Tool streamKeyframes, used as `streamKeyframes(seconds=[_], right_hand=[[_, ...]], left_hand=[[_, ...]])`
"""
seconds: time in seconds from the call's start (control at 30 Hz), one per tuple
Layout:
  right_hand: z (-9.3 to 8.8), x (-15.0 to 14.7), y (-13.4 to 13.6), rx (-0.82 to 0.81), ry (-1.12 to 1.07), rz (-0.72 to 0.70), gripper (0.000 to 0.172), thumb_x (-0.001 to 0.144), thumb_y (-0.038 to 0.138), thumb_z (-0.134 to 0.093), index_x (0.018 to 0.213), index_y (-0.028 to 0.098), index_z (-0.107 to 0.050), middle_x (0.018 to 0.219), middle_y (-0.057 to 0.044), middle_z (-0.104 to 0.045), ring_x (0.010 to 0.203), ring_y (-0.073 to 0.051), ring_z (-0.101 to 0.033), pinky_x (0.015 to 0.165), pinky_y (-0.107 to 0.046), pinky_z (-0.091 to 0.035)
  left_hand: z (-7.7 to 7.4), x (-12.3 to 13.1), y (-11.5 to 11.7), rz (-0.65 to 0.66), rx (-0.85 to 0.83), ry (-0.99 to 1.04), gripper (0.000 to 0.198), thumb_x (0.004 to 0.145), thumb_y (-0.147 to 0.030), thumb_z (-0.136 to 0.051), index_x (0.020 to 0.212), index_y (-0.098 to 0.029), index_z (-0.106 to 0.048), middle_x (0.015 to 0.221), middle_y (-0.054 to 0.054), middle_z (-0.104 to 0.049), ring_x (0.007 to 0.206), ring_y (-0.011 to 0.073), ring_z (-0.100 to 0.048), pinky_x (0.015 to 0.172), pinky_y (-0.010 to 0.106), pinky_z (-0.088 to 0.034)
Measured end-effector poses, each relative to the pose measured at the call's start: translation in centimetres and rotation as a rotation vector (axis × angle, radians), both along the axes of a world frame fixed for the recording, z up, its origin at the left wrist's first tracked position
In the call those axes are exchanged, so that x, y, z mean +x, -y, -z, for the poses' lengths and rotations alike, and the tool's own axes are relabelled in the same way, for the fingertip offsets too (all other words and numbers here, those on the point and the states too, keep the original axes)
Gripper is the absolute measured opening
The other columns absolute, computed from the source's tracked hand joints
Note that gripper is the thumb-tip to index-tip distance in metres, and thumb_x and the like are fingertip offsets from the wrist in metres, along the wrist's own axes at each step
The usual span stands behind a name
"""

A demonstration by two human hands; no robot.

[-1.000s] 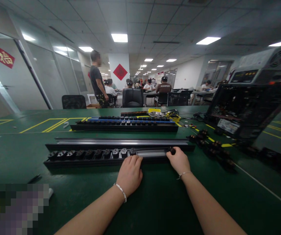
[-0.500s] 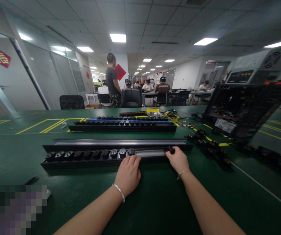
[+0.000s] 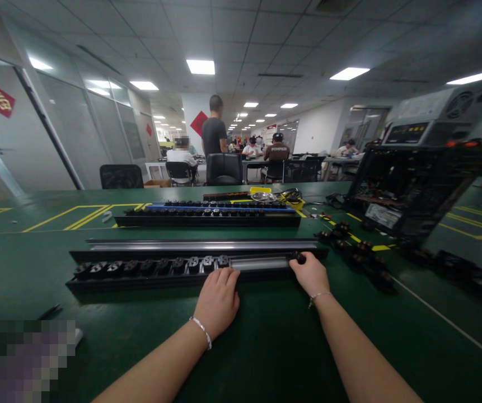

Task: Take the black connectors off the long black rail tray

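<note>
A long black power-strip rail [image 3: 140,277] lies across the green bench in front of me, with a row of socket modules [image 3: 152,265] in its left part and a bare metal channel [image 3: 260,263] to the right. My left hand [image 3: 218,299] rests on the rail's front edge beside the last socket, fingers curled against it. My right hand [image 3: 310,274] is at the rail's right end, fingers pinched on a small black socket module [image 3: 300,258].
A grey metal strip [image 3: 202,244] lies just behind the rail. Further back is a second rail with a blue strip [image 3: 207,212]. Loose black modules [image 3: 362,252] lie to the right, near an open computer case [image 3: 417,187]. People sit and stand at far tables.
My hands have stayed on the rail; the right hand has shifted slightly right at the rail's end. The standing person in the background has walked to the right.
</note>
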State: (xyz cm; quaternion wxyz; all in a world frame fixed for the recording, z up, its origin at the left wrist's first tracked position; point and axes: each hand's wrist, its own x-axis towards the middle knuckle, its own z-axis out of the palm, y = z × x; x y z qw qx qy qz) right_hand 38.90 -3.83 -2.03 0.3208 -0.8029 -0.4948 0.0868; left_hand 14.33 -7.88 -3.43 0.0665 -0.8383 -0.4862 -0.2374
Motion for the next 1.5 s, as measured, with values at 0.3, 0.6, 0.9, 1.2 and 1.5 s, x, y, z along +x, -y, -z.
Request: streamKeyframes(seconds=[0.3,0.6,0.9,1.2,1.5], right_hand=[[-0.3,0.2,0.1,-0.009,0.004,0.008,0.038,0.075,0.037,-0.049,0.104,0.015,-0.061,0.099,-0.010,-0.066,0.090,-0.021,-0.060,0.075,-0.027,-0.044],[-0.1,1.4,0.2,-0.002,0.023,0.045,0.038,0.073,0.040,-0.052,0.100,0.015,-0.063,0.093,-0.010,-0.067,0.086,-0.021,-0.061,0.072,-0.027,-0.044],[-0.3,3.0,0.3,-0.013,0.015,0.148,0.042,0.074,0.039,-0.048,0.105,0.015,-0.062,0.094,-0.011,-0.067,0.086,-0.023,-0.062,0.072,-0.030,-0.045],[0.8,12.3,1.7,-0.221,0.046,0.256,0.043,0.068,0.047,-0.052,0.095,0.017,-0.067,0.094,-0.015,-0.067,0.089,-0.029,-0.062,0.074,-0.036,-0.047],[0.7,14.0,2.4,-0.348,0.074,0.394,0.056,0.069,0.047,-0.050,0.110,0.010,-0.062,0.114,-0.026,-0.056,0.107,-0.038,-0.053,0.075,-0.046,-0.048]], left_hand=[[0.0,-0.1,0.0,-0.002,-0.001,0.000,0.043,0.079,-0.015,-0.046,0.121,-0.020,-0.048,0.116,0.006,-0.053,0.107,0.0209,-0.047,0.096,0.038,-0.038],[-0.1,-0.1,0.0,0.008,0.006,-0.002,0.043,0.079,-0.015,-0.046,0.121,-0.020,-0.049,0.116,0.007,-0.054,0.107,0.0212,-0.047,0.096,0.039,-0.038],[-0.1,0.0,0.1,0.001,-0.003,0.009,0.043,0.078,-0.015,-0.045,0.121,-0.019,-0.049,0.116,0.007,-0.054,0.106,0.0217,-0.047,0.096,0.040,-0.038],[0.3,-0.1,-0.1,0.000,0.012,0.030,0.044,0.076,-0.014,-0.048,0.120,-0.020,-0.049,0.116,0.006,-0.054,0.107,0.0205,-0.047,0.097,0.038,-0.038],[0.1,-0.3,0.0,0.008,-0.006,0.029,0.044,0.078,-0.015,-0.047,0.122,-0.020,-0.048,0.117,0.005,-0.053,0.108,0.0205,-0.047,0.098,0.038,-0.038]])
